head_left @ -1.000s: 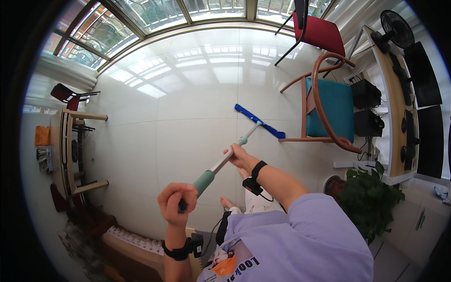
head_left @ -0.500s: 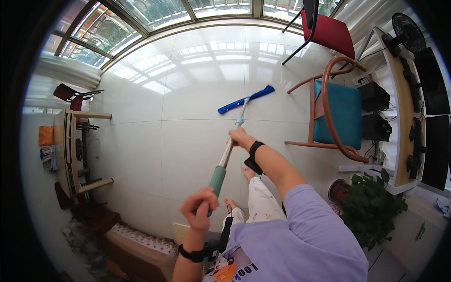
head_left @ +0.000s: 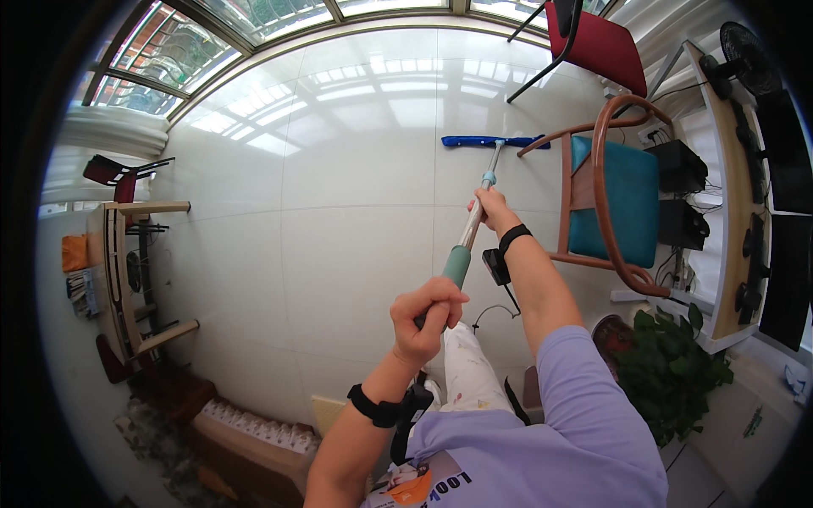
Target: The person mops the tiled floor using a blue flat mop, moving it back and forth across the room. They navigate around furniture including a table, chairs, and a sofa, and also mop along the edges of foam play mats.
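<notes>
A flat mop [head_left: 471,235] with a silver pole, a green grip and a wide blue head lies across the middle of the view. My left hand [head_left: 423,317] is closed round the top end of its green grip. Farther down, my right hand [head_left: 493,207] wraps round the silver pole just below the light-blue collar. The blue mop head [head_left: 484,142] rests on the pale tiled floor [head_left: 356,245], its right end by the front leg of the wooden armchair [head_left: 616,199] with a teal seat. Each of my wrists wears a black strap.
Beyond the armchair stands a red chair [head_left: 600,52]. A desk [head_left: 727,195] with monitors and a fan runs along the right, black boxes and cables beneath. A potted plant [head_left: 673,368] is at lower right. At left are a wooden table [head_left: 114,279] and a bench [head_left: 254,440].
The mop head has slid right and slightly away, turning until it lies nearly level, up to the armchair's leg. Both my hands have moved right with the pole, still holding it.
</notes>
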A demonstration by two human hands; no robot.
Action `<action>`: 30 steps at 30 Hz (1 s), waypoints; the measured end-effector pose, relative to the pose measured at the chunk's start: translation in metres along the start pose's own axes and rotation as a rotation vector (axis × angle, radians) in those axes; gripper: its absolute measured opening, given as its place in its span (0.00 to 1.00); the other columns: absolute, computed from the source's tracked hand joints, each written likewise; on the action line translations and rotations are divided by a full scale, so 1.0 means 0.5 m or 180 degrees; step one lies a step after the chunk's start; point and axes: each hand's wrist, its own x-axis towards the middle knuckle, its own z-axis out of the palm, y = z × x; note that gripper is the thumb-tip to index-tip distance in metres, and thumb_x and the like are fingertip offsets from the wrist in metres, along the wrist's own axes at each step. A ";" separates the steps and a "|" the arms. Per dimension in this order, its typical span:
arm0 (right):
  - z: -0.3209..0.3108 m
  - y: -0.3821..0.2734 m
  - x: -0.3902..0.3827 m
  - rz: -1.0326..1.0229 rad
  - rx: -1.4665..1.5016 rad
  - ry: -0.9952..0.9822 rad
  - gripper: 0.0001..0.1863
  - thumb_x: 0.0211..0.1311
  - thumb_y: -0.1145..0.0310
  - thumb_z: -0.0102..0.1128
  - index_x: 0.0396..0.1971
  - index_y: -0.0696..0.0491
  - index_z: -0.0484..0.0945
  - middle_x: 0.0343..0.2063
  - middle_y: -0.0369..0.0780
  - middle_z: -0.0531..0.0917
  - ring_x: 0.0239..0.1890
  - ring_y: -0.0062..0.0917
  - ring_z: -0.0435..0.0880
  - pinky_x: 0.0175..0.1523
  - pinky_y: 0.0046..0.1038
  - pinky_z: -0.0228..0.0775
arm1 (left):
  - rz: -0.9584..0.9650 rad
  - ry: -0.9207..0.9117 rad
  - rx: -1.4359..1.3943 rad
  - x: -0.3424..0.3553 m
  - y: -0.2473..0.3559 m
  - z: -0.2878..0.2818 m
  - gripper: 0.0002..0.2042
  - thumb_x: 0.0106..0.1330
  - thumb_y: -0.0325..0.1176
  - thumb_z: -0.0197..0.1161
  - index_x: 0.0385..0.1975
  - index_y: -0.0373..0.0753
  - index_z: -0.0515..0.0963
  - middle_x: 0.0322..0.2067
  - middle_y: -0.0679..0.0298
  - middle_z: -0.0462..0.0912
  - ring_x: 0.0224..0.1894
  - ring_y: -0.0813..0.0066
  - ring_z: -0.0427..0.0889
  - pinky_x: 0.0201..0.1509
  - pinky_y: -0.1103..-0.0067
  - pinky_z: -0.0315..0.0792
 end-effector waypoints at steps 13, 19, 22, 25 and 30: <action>0.060 0.080 -0.042 0.0197 -0.0640 -0.0681 0.26 0.57 0.72 0.44 0.56 0.58 0.51 0.26 0.41 0.74 0.23 0.26 0.79 0.31 0.31 0.78 | 0.0510 -0.0056 0.0477 -0.091 0.048 -0.017 0.11 0.52 0.15 0.43 0.25 0.30 0.74 0.09 0.65 0.67 0.17 0.76 0.64 0.31 0.79 0.65; 0.106 0.170 -0.129 0.0255 -0.0630 -0.0675 0.16 0.57 0.72 0.46 0.45 0.58 0.58 0.27 0.42 0.76 0.25 0.28 0.81 0.32 0.32 0.79 | 0.0428 -0.0008 0.0464 -0.182 0.098 -0.071 0.11 0.52 0.15 0.43 0.26 0.29 0.75 0.11 0.66 0.68 0.17 0.80 0.66 0.22 0.84 0.61; 0.115 0.241 -0.185 0.0314 -0.0525 -0.0586 0.15 0.58 0.71 0.45 0.44 0.58 0.58 0.27 0.42 0.76 0.26 0.27 0.81 0.33 0.32 0.79 | -0.0018 0.0009 0.0429 -0.260 0.127 -0.113 0.11 0.55 0.17 0.40 0.27 0.28 0.74 0.10 0.66 0.67 0.14 0.81 0.62 0.24 0.82 0.61; 0.131 0.329 -0.255 0.0403 -0.0336 -0.0534 0.15 0.58 0.70 0.44 0.44 0.58 0.58 0.27 0.42 0.76 0.27 0.27 0.81 0.36 0.33 0.79 | 0.0205 -0.0120 0.0224 -0.345 0.151 -0.158 0.11 0.54 0.16 0.42 0.27 0.28 0.75 0.10 0.67 0.67 0.12 0.85 0.63 0.17 0.86 0.57; 0.161 0.516 -0.390 0.0562 -0.0226 -0.0658 0.15 0.62 0.67 0.42 0.45 0.59 0.59 0.32 0.44 0.78 0.31 0.29 0.82 0.39 0.33 0.79 | -0.0034 -0.0115 0.0090 -0.533 0.209 -0.243 0.12 0.55 0.17 0.42 0.28 0.28 0.76 0.09 0.68 0.66 0.12 0.85 0.63 0.16 0.87 0.53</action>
